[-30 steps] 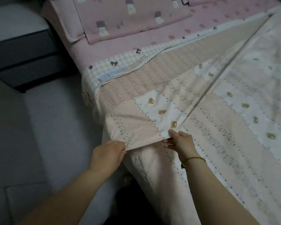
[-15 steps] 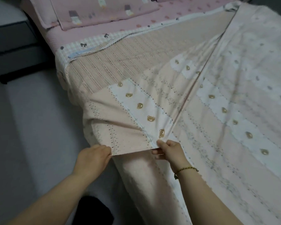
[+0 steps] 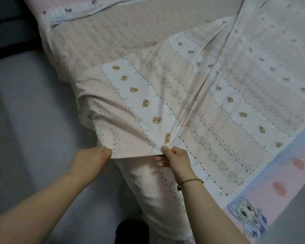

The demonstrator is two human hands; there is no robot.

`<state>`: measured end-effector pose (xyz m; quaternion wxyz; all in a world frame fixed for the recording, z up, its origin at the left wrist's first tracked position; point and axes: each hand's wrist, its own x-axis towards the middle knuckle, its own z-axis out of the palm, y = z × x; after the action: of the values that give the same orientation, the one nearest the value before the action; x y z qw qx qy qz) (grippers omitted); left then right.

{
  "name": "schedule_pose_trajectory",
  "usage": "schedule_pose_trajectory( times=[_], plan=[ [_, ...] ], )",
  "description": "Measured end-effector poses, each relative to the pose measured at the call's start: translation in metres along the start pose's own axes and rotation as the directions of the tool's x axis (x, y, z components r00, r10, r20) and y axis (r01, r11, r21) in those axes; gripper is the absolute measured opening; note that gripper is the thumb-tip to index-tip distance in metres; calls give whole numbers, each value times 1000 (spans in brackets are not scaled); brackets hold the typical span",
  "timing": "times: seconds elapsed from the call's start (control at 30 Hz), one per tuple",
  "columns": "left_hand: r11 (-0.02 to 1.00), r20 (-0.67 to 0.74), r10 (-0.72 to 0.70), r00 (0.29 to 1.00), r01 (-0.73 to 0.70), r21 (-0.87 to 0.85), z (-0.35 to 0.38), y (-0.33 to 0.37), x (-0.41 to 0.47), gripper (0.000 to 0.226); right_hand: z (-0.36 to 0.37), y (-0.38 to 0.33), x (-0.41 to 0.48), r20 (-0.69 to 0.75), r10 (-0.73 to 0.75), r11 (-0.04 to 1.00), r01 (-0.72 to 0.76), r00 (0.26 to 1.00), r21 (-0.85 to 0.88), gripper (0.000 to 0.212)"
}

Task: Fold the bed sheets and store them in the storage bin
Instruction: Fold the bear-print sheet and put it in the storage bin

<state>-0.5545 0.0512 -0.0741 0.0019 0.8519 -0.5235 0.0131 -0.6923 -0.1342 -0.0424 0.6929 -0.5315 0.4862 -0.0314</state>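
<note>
Bed sheet (image 3: 165, 95), bear-and-dot print in pink and white bands. Location: spread over the bed (image 3: 113, 37), its near corner lifted at the bed's near edge. A lower layer hangs off that edge toward the floor (image 3: 25, 120). One long crease runs from the held hem diagonally toward the bed's far side.

Left hand (image 3: 90, 159). Location: just off the bed's near edge. Grip: fingers curled round the outer corner of the hem, holding it.

Right hand (image 3: 176, 159), beaded bracelet (image 3: 192, 181) at the wrist. Location: over the bed's near edge, with a short taut span of hem between it and the left hand. Grip: narrow pinch on the hem where the crease meets it, thumb on top and fingers beneath.

Other cloth: cartoon-print cover (image 3: 289, 164), lying on the bed beyond the sheet's right border (a drawn figure shows on it).

Storage bin: not in view.

Stage, judged: early folding, with the corner being squared and nothing stored yet.

Hazards, judged:
- Skewed fold. The crease lies at a slant to the bed's edge, so carrying the hem across without straightening it would set the halves out of line.
- Slipped layer. The right pinch seems to gather more than one ply, and a loose hold would let the under ply drop.
- Slide to the floor. The weight of the hanging part could drag the sheet off the bed's near edge once the tension is released.
</note>
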Motion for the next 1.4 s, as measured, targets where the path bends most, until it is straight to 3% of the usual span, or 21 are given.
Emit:
schedule_pose_trajectory(
  times=[0.07, 0.17, 0.33, 0.4, 0.47, 0.67, 0.77, 0.9, 1.03, 1.13, 1.2, 1.4],
  plan=[
    [1000, 37, -1, 999, 2, -25, 4, 17, -17, 48, -10, 15, -11, -12, 10, 1000, -10, 1000, -1, 27],
    [999, -41, 33, 999, -35, -35, 8, 51, -40, 32, -27, 25, -27, -40, -30, 1000, 30, 999, 5, 29],
    [996, -150, -82, 985, 75, -49, 0, 97, -70, 26, -52, 36, -62, -80, -165, 986, 165, 983, -10, 35],
    [989, -125, -124, 984, 112, -95, 0, 107, -82, 27, -59, 47, -74, -100, -192, 981, 192, 976, -12, 39],
    [983, -74, -154, 985, 145, -111, 1, 121, -97, 24, -68, 68, -87, -114, -171, 985, 170, 979, -17, 39],
    [980, 40, -172, 984, 175, -97, 31, 173, -113, 49, -105, 118, -86, -97, 18, 999, -20, 995, -25, 31],
    [963, 31, -235, 972, 237, -132, 37, 198, -102, 44, -116, 115, -72, -9, 67, 997, -67, 998, -37, 27],
    [942, -114, -297, 948, 271, -197, 29, 246, -69, 25, -131, 107, -66, 165, 103, 994, -95, 981, -58, 29],
    [800, -32, -524, 851, 478, -362, 29, 300, -30, 27, -178, 93, -62, 272, 114, 993, -103, 956, -54, 17],
    [853, -153, -504, 850, 462, -243, 36, 318, -12, 27, -216, 75, -43, 265, 75, 984, -28, 961, -176, 12],
    [849, -198, -516, 834, 467, -246, 41, 323, -2, 33, -232, 60, -21, 246, 41, 963, 27, 968, -269, 20],
    [893, -309, -446, 840, 394, -217, 59, 324, 37, 36, -242, 25, 32, 191, 43, 976, 0, 981, -217, 22]
  ],
)
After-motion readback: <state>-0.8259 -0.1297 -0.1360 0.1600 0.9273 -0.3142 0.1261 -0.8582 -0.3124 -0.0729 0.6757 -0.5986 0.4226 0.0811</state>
